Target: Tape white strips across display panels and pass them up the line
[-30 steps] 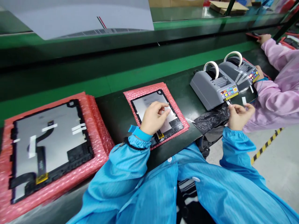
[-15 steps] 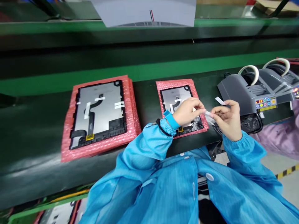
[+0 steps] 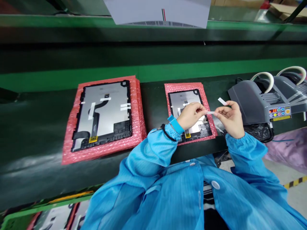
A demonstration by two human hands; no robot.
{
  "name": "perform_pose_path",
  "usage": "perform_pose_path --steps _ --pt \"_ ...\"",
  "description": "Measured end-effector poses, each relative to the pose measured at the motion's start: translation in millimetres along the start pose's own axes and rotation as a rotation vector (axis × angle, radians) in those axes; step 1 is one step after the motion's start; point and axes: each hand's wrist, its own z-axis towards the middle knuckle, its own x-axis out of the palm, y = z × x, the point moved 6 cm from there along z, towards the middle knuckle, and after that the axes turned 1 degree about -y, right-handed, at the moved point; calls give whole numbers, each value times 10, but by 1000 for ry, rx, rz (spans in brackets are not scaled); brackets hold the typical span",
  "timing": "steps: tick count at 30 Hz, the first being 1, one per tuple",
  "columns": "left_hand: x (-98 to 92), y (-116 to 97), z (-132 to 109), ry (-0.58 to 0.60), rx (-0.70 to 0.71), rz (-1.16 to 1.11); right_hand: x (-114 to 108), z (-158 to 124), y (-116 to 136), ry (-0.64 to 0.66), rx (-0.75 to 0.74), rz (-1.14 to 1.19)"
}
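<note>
My left hand (image 3: 191,115) and my right hand (image 3: 230,118) both pinch a short white tape strip (image 3: 210,112) stretched between them, just above the right edge of a black-framed tablet panel (image 3: 189,99). That panel lies on a pink bubble bag (image 3: 185,86). A larger panel (image 3: 105,111) with white tape pieces and a black ribbon cable rests on a pink bubble bag stack (image 3: 139,121) to the left. Another loose white strip (image 3: 222,101) sits just beyond my right hand. A blue wrist strap (image 3: 176,124) circles my left wrist.
Two grey tape dispensers (image 3: 251,102) (image 3: 290,83) with white tape rolls stand at the right on the dark bench (image 3: 153,102). A black plastic bag (image 3: 260,132) lies below them. Green rails (image 3: 153,72) run behind; a pink garment (image 3: 289,150) shows at the lower right.
My left hand has left the panel's surface and my right hand has come from beside the dispenser, meeting on the strip. The view has turned left, with little change over the last half second.
</note>
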Motion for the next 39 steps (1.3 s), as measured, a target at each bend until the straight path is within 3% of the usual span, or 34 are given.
perform_pose_path --steps 7,14,19,39 --pt "65 166 30 14 -104 -18 36 158 -184 15 75 45" --pt "139 317 113 -90 -227 334 83 368 -560 49 183 30" --pt "174 304 74 -53 -340 440 90 403 -718 59 205 -16" --pt "216 299 51 60 -379 566 110 463 -736 147 284 -268"
